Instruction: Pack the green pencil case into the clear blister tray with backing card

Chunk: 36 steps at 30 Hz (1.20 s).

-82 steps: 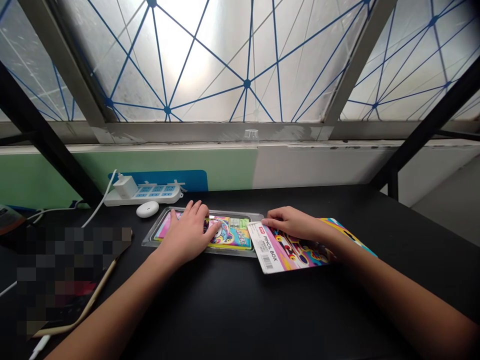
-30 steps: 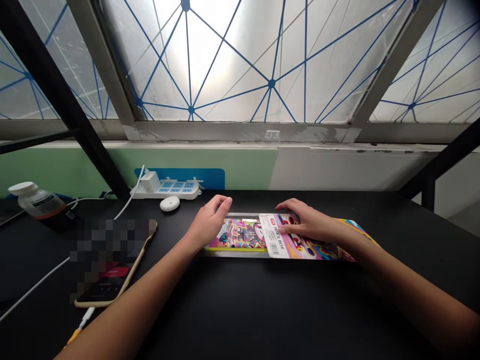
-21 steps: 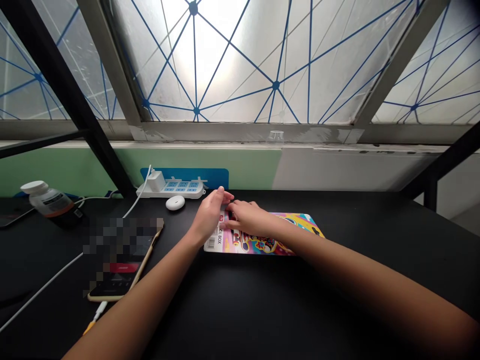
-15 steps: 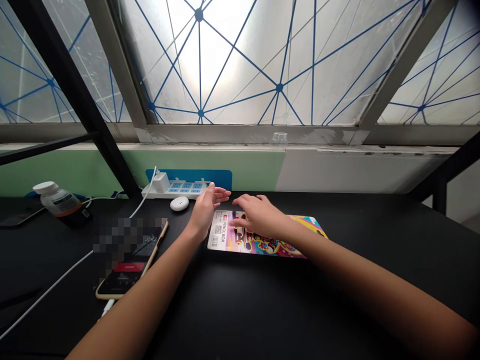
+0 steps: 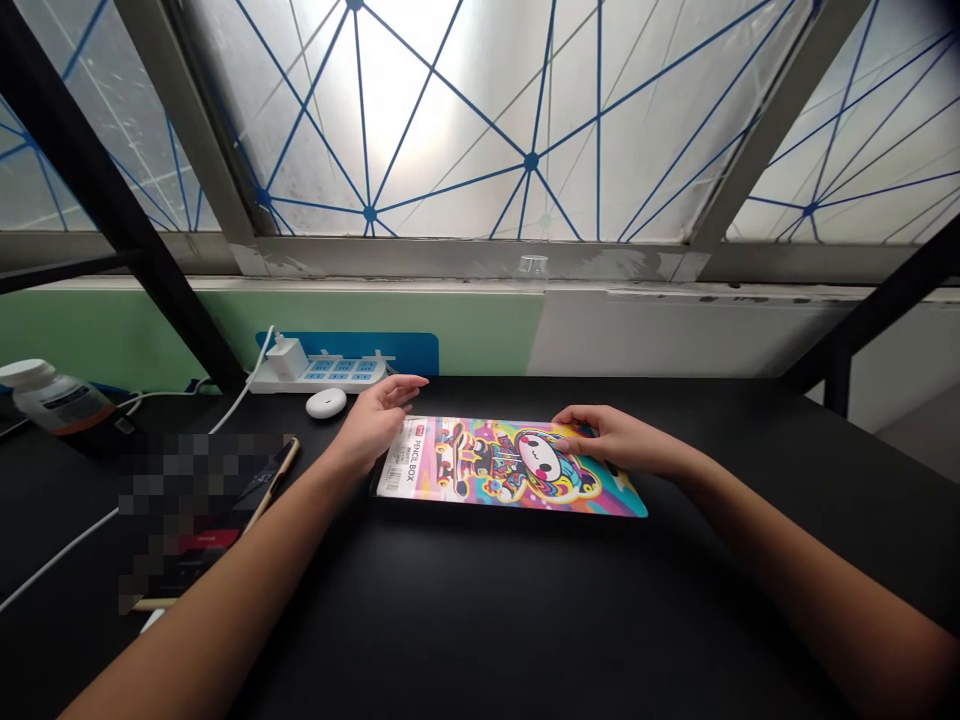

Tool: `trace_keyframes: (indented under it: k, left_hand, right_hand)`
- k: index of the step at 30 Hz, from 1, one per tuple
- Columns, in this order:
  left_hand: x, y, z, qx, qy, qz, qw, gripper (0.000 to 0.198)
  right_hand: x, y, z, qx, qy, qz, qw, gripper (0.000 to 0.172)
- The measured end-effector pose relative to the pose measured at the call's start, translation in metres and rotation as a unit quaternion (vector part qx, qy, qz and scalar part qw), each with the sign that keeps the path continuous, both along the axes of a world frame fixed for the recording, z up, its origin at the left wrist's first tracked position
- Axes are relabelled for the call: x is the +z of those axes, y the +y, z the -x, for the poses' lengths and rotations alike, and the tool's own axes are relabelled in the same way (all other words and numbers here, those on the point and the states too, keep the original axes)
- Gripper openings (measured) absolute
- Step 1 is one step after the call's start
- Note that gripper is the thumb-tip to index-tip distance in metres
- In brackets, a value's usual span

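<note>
A flat, colourful pencil box [image 5: 480,465] lies on the black desk, its long side running left to right. On it is a cartoon character with a skateboard, and a white label at the left end reads "PENCIL BOX". My left hand [image 5: 375,415] is at the box's far left corner, fingers stretched out to the right and holding nothing. At the right part of the far edge, my right hand [image 5: 611,435] grips the box, thumb across the printed top and fingers along the edge. Some right fingertips are hard to make out.
Left of the box are a small white round case [image 5: 326,403], a phone [image 5: 225,520], partly blurred, and a bottle [image 5: 64,400] with a white lid. A power strip [image 5: 330,373] with a white plug stands at the wall. Black frame bars [image 5: 157,250] flank the desk.
My right hand has moved right, from above the box's left half to its right end, uncovering the character. My left hand stays by the left end. The whole view has shifted.
</note>
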<state>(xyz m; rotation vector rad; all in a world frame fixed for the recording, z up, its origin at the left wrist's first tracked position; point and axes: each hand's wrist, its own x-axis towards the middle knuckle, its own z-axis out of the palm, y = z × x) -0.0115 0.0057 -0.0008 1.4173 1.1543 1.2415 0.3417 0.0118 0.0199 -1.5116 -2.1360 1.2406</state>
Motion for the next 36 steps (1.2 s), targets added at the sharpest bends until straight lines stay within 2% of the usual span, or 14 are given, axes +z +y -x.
trace_keyframes:
  k: [4, 6, 11, 15, 18, 21, 24, 26, 28, 30, 33, 36]
  left_hand:
    - [-0.003, -0.001, -0.007, 0.0, 0.007, -0.015, 1.0, 0.053]
    - [-0.004, -0.003, -0.012, 0.005, 0.026, -0.03, 0.999, 0.05]
    - [-0.003, -0.012, -0.021, 0.04, 0.121, -0.033, 0.991, 0.037]
    - [0.004, -0.02, -0.024, 0.032, 0.235, -0.042, 0.97, 0.03]
    - [0.007, -0.023, -0.025, -0.009, 0.338, -0.074, 0.938, 0.034]
    - [0.01, -0.024, -0.025, -0.023, 0.447, -0.135, 0.884, 0.036]
    - [0.019, -0.027, -0.024, 0.016, 0.497, -0.233, 0.836, 0.03]
    - [0.027, -0.032, -0.024, 0.042, 0.51, -0.289, 0.809, 0.023]
    - [0.037, -0.038, -0.023, 0.053, 0.524, -0.325, 0.786, 0.018]
    - [0.044, -0.043, -0.023, 0.045, 0.532, -0.353, 0.768, 0.014]
    - [0.046, -0.048, -0.024, -0.009, 0.536, -0.373, 0.758, 0.008]
    - [0.042, -0.051, -0.029, -0.068, 0.575, -0.329, 0.746, 0.007]
  right_hand:
    - [0.006, 0.0, -0.004, -0.001, 0.051, 0.061, 0.997, 0.052]
    - [0.006, 0.001, -0.007, -0.012, 0.056, 0.066, 0.996, 0.051]
    - [0.001, 0.003, -0.006, -0.045, -0.012, -0.009, 0.999, 0.048]
    - [-0.001, 0.001, 0.002, -0.062, -0.062, -0.038, 0.995, 0.049]
    - [0.0, -0.003, 0.009, -0.067, -0.064, -0.054, 0.994, 0.046]
    - [0.003, -0.007, 0.015, -0.093, -0.068, -0.096, 0.989, 0.042]
    - [0.008, -0.014, 0.019, -0.098, -0.052, -0.216, 0.97, 0.038]
    - [0.014, -0.02, 0.02, -0.07, -0.033, -0.324, 0.943, 0.034]
    - [0.021, -0.027, 0.021, -0.037, -0.014, -0.382, 0.923, 0.03]
    - [0.027, -0.036, 0.021, -0.02, -0.004, -0.37, 0.929, 0.027]
    - [0.03, -0.045, 0.023, 0.009, -0.036, -0.332, 0.942, 0.023]
    - [0.025, -0.048, 0.028, 0.081, -0.12, -0.374, 0.916, 0.011]
